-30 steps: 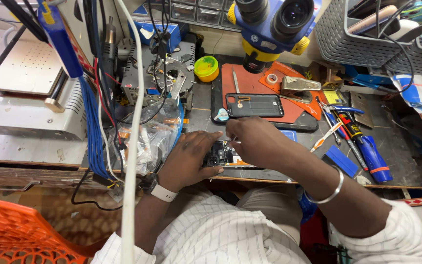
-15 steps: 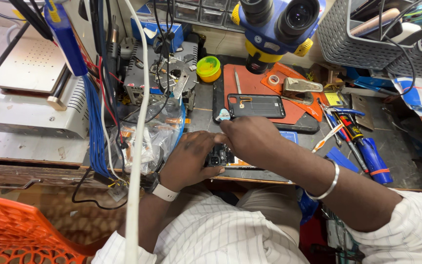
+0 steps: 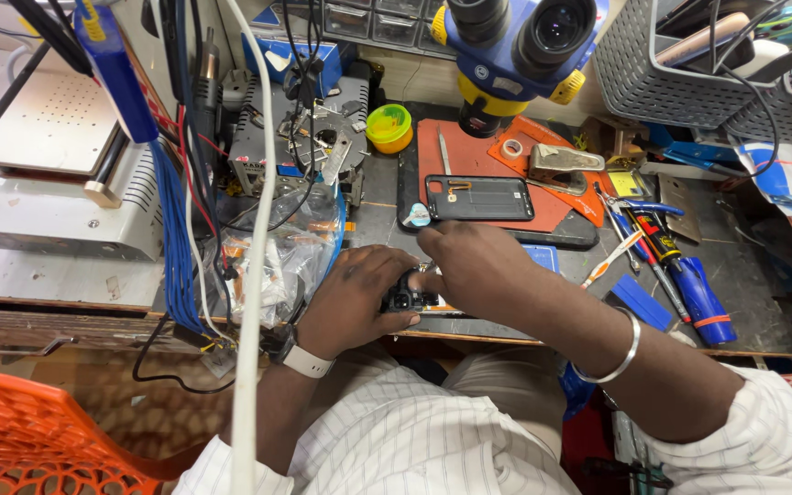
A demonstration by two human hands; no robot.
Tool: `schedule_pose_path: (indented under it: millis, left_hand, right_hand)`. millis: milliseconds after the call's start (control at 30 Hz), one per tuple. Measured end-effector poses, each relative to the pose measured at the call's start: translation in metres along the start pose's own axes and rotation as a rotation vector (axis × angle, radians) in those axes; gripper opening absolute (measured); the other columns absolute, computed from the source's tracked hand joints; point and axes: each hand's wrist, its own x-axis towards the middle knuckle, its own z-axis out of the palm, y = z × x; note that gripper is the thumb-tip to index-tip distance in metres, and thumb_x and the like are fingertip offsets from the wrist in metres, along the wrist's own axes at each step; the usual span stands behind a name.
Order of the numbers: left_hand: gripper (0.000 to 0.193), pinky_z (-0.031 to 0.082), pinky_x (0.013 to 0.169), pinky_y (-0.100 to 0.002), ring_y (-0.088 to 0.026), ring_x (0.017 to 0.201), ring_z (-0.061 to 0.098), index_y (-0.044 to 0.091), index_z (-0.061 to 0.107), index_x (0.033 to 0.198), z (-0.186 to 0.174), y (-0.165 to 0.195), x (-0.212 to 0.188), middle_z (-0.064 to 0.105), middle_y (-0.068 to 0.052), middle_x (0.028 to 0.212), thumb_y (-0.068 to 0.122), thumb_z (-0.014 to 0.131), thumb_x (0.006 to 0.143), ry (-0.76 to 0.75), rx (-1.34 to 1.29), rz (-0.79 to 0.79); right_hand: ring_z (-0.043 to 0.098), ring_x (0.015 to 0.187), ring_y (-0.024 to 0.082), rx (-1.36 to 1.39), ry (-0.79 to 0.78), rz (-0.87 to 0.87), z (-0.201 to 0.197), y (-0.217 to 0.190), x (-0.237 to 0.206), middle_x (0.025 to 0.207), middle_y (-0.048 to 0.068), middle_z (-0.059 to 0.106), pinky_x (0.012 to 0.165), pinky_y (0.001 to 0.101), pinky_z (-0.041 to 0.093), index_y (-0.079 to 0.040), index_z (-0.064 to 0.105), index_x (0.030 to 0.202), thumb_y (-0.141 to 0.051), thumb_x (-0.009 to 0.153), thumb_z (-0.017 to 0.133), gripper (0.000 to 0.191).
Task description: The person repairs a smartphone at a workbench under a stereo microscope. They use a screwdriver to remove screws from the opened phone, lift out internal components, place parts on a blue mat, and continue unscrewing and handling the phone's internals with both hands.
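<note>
While one phone (image 3: 479, 197) lies beyond, left hand (image 3: 356, 302) and right hand (image 3: 471, 266) (two) grasp one small dark part (image 3: 404, 300).

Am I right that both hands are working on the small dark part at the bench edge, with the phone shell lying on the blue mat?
Not quite. In the head view the phone shell lies on an orange mat, not blue. Both the left hand and right hand are on the small dark part.

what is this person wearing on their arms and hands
Both hands are bare, no gloves. The left hand has a watch with a white strap at the wrist. The right hand has a plain silver bangle round the forearm. The shirt sleeves are white with fine dark stripes, pushed up towards the elbows.
</note>
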Motion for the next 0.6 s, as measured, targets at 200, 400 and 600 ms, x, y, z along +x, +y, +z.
schedule_pose_path:
  millis: [200,400,600]
  left_hand:
    - [0.071,0.039,0.108,-0.049,-0.033,0.126,0.055,0.01,0.06,0.13,-0.008,-0.004,0.01,0.062,-0.01,0.13,0.04,0.087,0.07,0.019,0.007,-0.009]
    - [0.07,0.041,0.106,-0.047,-0.031,0.125,0.055,0.011,0.063,0.128,-0.008,-0.004,0.014,0.062,-0.009,0.131,0.037,0.088,0.067,0.001,-0.005,-0.01]
    - [0.062,0.045,0.102,-0.048,-0.034,0.119,0.059,0.011,0.065,0.127,-0.002,-0.016,0.048,0.064,-0.012,0.124,0.036,0.085,0.075,0.011,0.004,0.082]
  right_hand:
    - [0.067,0.086,0.036,0.189,0.094,0.042,-0.013,0.013,-0.009,0.093,0.014,0.068,0.073,0.0459,0.053,-0.004,0.068,0.092,-0.008,0.083,0.071,0.01]
    - [0.07,0.078,0.028,0.254,0.346,0.315,0.001,0.044,-0.054,0.09,0.013,0.072,0.069,0.0389,0.056,-0.005,0.071,0.1,-0.013,0.086,0.075,0.017]
    - [0.059,0.064,0.008,0.676,0.555,0.717,0.048,0.083,-0.084,0.077,0.002,0.07,0.057,0.0255,0.048,-0.004,0.074,0.103,-0.018,0.086,0.081,0.023]
